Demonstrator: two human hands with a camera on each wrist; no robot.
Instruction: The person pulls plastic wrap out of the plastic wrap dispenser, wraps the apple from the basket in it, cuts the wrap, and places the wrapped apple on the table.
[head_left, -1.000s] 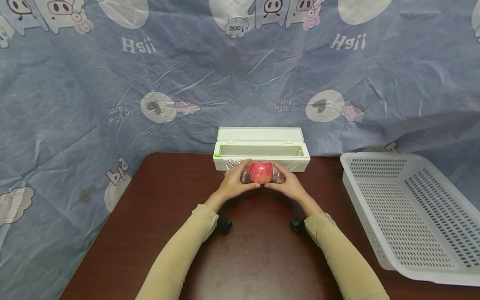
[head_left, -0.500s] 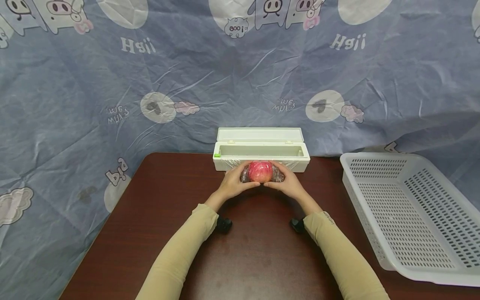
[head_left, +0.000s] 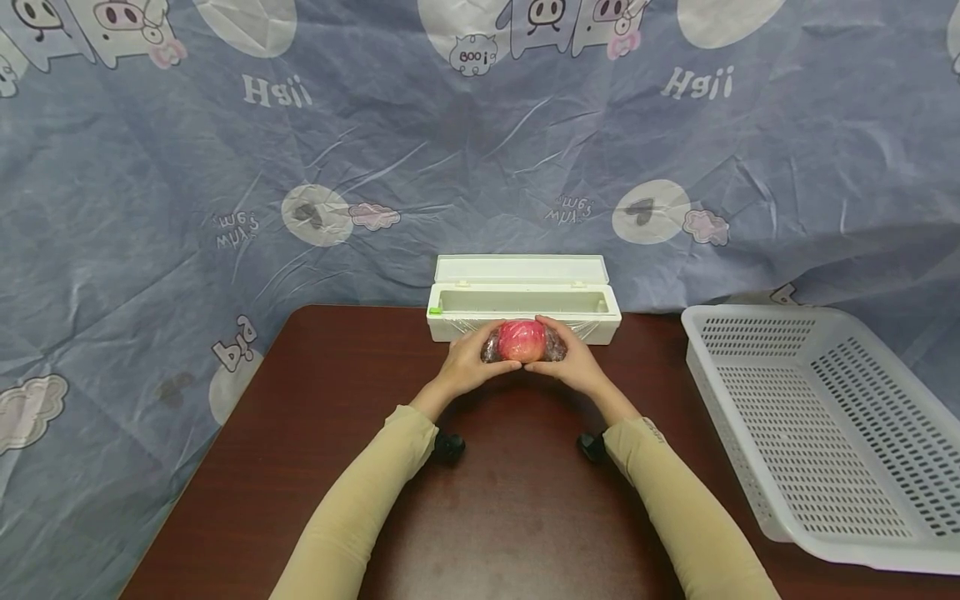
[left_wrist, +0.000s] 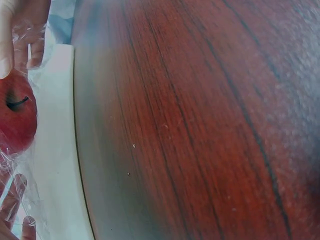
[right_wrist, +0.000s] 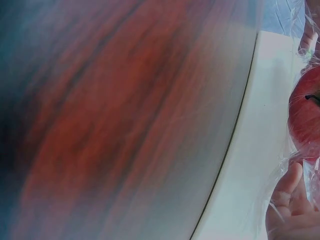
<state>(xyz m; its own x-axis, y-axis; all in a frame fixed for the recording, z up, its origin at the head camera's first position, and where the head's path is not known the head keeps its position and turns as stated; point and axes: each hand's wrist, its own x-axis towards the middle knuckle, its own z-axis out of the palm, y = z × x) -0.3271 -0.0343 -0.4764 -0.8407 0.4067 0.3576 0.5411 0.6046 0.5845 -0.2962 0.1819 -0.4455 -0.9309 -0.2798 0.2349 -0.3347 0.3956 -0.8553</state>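
apple (head_left: pixel 522 342) btwn l hand (head_left: pixel 467 363) & r hand (head_left: pixel 579 363), w/ film (head_left: pixel 557 345) around it. box (head_left: pixel 448 330) just behind apple + both hands, at far edge of table (head_left: pixel 330 400), long side facing the person; its lid (head_left: pixel 521 269) stands up along its back. cloth (head_left: pixel 480 167) hangs behind table + box, also shows past table's l edge. basket (head_left: pixel 738 450) on r side of table, well apart from r hand. sleeves (head_left: pixel 348 512) come in from near side, one l, one r.
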